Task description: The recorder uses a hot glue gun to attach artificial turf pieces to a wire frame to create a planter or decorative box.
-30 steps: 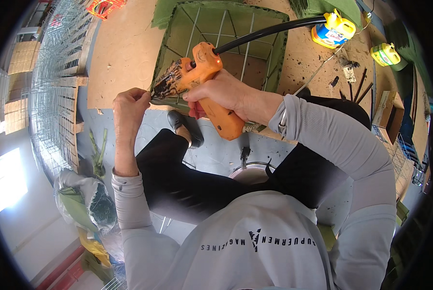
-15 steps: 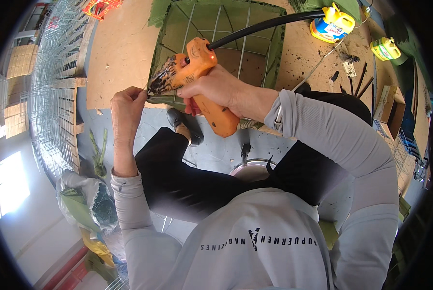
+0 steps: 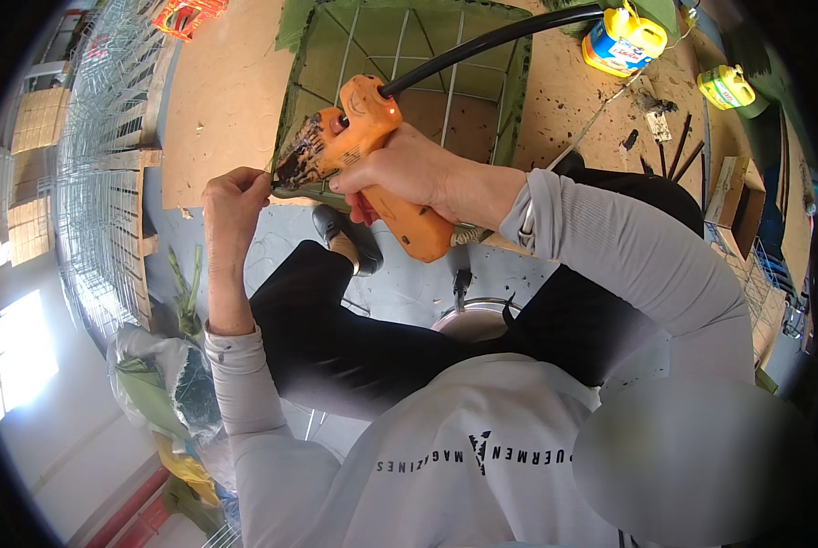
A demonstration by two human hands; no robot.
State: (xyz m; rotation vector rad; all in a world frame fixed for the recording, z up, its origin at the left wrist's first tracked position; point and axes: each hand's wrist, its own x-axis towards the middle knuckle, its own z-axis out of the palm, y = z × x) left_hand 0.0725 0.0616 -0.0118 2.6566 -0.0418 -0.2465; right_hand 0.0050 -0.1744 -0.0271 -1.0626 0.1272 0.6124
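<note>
Glue gun (image 3: pixel 372 164), orange and smeared dark at the nozzle, sits at upper centre of the frame over the wooden surface (image 3: pixel 217 100); to its left, the left hand (image 3: pixel 231 205) has its fingers pinched on the edge of a green-lined wire frame (image 3: pixel 509 87); the right hand (image 3: pixel 404 173) has its fingers clenched round the gun's grip; a black cable (image 3: pixel 491 41) arcs rightward toward two yellow cans (image 3: pixel 623 41) at upper right.

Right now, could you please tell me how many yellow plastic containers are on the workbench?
2: a yellow plastic bottle with a blue label at the top, and a smaller yellow plastic jug right of it. Others may be hidden.
</note>
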